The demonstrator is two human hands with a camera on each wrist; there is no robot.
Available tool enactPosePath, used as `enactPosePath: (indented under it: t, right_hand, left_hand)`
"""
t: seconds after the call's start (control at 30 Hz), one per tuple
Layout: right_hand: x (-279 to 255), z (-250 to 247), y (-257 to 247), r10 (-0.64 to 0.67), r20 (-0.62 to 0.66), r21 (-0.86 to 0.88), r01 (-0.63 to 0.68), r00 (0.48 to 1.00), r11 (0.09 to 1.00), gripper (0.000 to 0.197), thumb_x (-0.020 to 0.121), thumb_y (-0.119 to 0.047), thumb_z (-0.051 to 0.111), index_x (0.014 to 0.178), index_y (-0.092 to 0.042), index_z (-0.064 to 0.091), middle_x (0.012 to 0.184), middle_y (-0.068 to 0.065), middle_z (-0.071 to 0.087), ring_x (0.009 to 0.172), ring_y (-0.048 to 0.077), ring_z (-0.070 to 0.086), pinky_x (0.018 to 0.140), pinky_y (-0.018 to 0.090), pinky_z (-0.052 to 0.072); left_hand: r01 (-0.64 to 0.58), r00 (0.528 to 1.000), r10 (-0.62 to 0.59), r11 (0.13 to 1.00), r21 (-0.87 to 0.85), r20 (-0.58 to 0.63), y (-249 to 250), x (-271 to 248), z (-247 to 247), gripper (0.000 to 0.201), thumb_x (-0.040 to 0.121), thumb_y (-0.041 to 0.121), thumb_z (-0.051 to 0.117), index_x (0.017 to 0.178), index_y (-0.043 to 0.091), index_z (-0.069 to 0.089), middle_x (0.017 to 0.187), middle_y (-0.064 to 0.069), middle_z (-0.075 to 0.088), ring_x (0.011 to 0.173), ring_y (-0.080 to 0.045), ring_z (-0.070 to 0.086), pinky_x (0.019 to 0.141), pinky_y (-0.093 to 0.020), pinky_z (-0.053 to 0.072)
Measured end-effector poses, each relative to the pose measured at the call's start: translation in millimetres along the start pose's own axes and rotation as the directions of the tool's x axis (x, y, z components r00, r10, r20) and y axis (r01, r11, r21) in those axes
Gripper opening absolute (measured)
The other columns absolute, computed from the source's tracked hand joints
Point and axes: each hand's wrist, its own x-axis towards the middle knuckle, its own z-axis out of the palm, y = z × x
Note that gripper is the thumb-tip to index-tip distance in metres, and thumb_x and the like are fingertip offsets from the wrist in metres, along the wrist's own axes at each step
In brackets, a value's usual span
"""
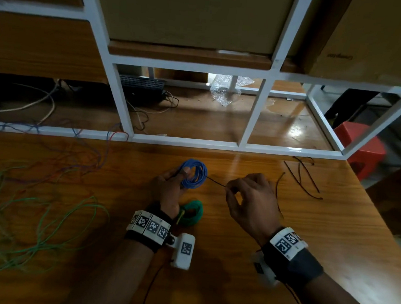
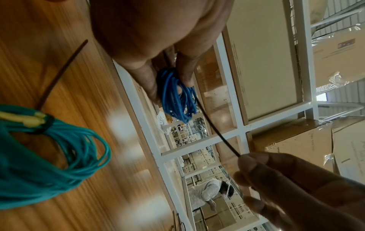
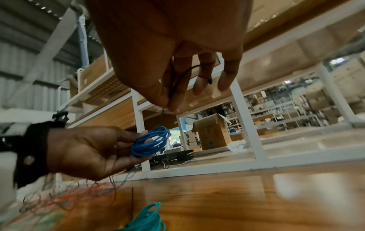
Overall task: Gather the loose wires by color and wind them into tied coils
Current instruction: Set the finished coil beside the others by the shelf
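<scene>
The left hand (image 1: 172,188) has its grip closed on the blue coil (image 1: 194,174), thumb and fingers curled round one side of the bundle and holding it raised above the middle of the tabletop (image 1: 247,250), toward the far edge. A thin black tie (image 1: 216,182) runs from the coil across to the right hand (image 1: 253,203), whose grip is a pinch: thumb and forefinger are pressed together on the tie's free end, while the other fingers hang loosely spread. In the left wrist view the tie leaves the blue coil (image 2: 177,100) as a taut dark line (image 2: 217,132) ending at the right fingertips (image 2: 248,161). Just below the left wrist, on the tabletop, lies the green coil (image 1: 191,214), bound with a black tie that also holds a short yellow piece (image 2: 29,121). Loose green wires (image 1: 46,231) sprawl over the near left part of the tabletop, and loose red and blue wires (image 1: 76,152) tangle toward the far left edge. More black ties (image 1: 304,178) lie near the far right corner. Beyond the far edge stands a white frame (image 1: 252,112) with a keyboard (image 1: 142,85) behind it.
</scene>
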Motion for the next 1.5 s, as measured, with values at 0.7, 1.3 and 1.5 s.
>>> enactPosePath:
  t: [0.7, 1.3, 1.5]
  right_hand:
    - [8, -6, -14, -0.374, 0.040, -0.316, 0.366, 0.927, 0.875, 0.026, 0.093, -0.033, 0.057, 0.103, -0.017, 0.074, 0.093, 0.001, 0.074, 0.120, 0.037, 0.053, 0.099, 0.055, 0.037]
    - [21, 12, -19, -0.372, -0.061, -0.402, 0.318, 0.926, 0.858, 0.019, 0.090, -0.027, 0.060, 0.093, -0.013, 0.073, 0.085, 0.002, 0.072, 0.114, 0.035, 0.048, 0.088, 0.046, 0.036]
    - [19, 16, -18, -0.361, -0.047, -0.391, 0.315, 0.931, 0.865, 0.019, 0.091, -0.027, 0.063, 0.100, -0.013, 0.072, 0.092, 0.003, 0.072, 0.115, 0.037, 0.047, 0.086, 0.046, 0.035]
  left_hand:
    - [-0.059, 0.995, 0.053, 0.996, 0.062, 0.089, 7, -1, -3, 0.021, 0.080, 0.010, 0.081, 0.099, 0.008, 0.071, 0.092, -0.012, 0.077, 0.088, -0.023, 0.075, 0.070, -0.034, 0.059]
    - [-0.025, 0.990, 0.006, 0.991, 0.133, 0.142, 7, -11, 7, 0.023, 0.081, 0.016, 0.081, 0.101, 0.010, 0.073, 0.093, -0.008, 0.078, 0.091, -0.022, 0.074, 0.071, -0.033, 0.060]
    - [0.016, 0.972, -0.032, 0.997, 0.074, 0.235, 7, -17, 11, 0.032, 0.082, 0.012, 0.079, 0.110, 0.002, 0.071, 0.100, -0.016, 0.076, 0.096, -0.027, 0.074, 0.078, -0.039, 0.059]
